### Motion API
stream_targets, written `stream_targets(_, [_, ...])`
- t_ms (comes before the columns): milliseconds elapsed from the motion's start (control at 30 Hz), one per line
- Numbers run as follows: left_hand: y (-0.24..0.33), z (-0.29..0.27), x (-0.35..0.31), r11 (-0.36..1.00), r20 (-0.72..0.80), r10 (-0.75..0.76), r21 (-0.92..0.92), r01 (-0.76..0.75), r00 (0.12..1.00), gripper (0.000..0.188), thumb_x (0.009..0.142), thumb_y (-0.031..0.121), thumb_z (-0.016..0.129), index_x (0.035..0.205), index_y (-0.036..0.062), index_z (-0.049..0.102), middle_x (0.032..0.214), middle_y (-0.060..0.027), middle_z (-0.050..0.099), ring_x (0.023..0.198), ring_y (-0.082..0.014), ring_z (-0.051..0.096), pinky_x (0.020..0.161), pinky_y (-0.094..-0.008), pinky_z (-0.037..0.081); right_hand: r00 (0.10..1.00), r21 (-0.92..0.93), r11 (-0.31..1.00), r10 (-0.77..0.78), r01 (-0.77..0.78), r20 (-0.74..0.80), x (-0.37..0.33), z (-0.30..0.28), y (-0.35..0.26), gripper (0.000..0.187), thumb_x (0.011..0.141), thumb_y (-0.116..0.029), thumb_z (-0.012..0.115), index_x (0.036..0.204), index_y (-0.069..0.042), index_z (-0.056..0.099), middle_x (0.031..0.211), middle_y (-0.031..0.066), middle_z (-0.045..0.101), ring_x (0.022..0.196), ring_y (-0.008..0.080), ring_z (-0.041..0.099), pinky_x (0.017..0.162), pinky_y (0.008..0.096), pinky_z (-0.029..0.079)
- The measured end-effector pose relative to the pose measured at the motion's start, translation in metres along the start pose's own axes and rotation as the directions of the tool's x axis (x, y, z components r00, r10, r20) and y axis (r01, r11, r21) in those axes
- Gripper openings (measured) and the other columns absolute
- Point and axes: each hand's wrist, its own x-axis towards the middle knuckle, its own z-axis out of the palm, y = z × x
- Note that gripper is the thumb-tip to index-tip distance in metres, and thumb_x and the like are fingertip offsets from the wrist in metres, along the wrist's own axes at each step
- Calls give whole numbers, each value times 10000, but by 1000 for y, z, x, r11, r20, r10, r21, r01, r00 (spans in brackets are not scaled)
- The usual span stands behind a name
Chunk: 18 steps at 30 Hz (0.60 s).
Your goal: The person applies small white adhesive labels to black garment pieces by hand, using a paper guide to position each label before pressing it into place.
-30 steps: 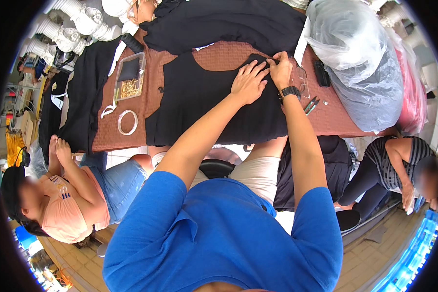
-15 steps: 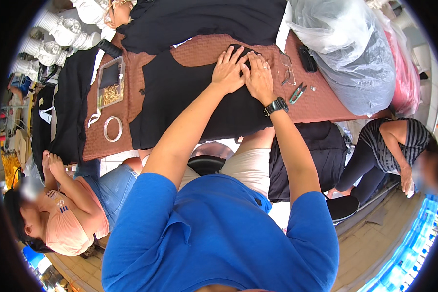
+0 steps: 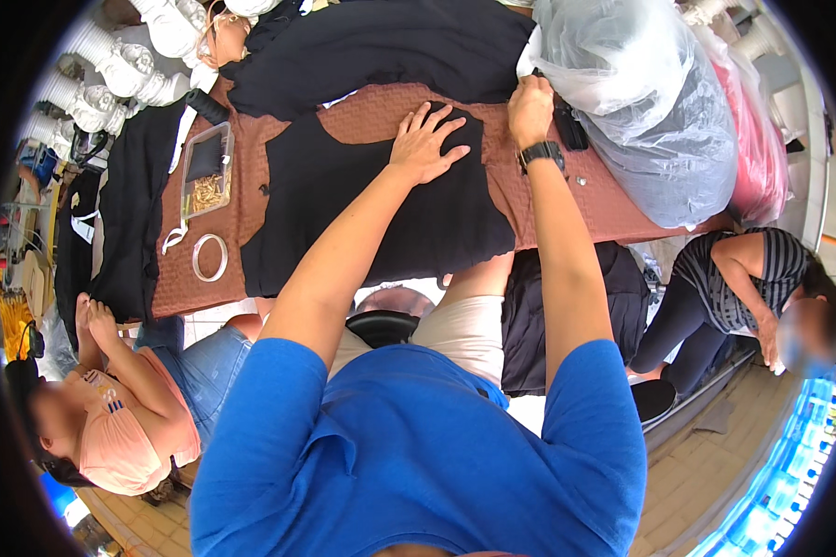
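Creases could be caused in the black fabric panel [image 3: 372,206] by uneven pressure from the left grip [image 3: 425,147], open and spread over it; whether anything is held by the curled right grip [image 3: 531,110] cannot be told. The brown-covered surface [image 3: 506,181] is shared with a plastic box [image 3: 204,165] and stuffed bag [image 3: 646,148], two people [image 3: 149,408] being seen nearby

Plain black cloth [image 3: 344,204], reddish-brown tablecloth [image 3: 385,100], bright blue shirt [image 3: 418,446] — peach top [image 3: 125,446], grey-and-black striped sleeve [image 3: 782,255]
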Motion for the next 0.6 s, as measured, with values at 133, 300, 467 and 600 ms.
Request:
stream_targets(133, [-39,-8,22,964,109,-104,-233,127,989,459,1057,474,367,1377,253,611,1533,23,465,1427,-269,332,1192,-539,234,1000,329,944,-20,15,14,-29,-79,-74,69,879,-25,625,941,5,636,867,201,540,830,392,580,713,476,473])
stream_targets(300, [-105,-2,66,660,282,49,-729,181,958,505,1085,392,354,1428,70,537,1430,-58,591,1497,-211,277,1220,-379,230,933,543,817,-325,193,156,-149,-158,-131,285,778,12,714,1058,-25,676,894,136,549,831,320,560,719,424,456])
stream_targets(467, [-101,-13,73,554,432,-2,-750,361,902,675,1055,558,330,1474,50,479,1419,-51,604,1489,-192,289,1228,-362,193,800,632,767,-449,116,398,-170,-163,-148,353,839,-185,715,1151,-30,653,1082,133,589,1015,340,547,855,424,444])
stream_targets(600, [-86,-10,64,493,355,-82,-798,347,931,658,1049,541,390,1440,25,510,1387,-42,628,1385,-205,433,1183,-344,266,836,606,795,-357,39,416,-118,-116,-125,333,925,-202,628,1186,4,621,1183,174,586,1072,378,534,903,445,448])
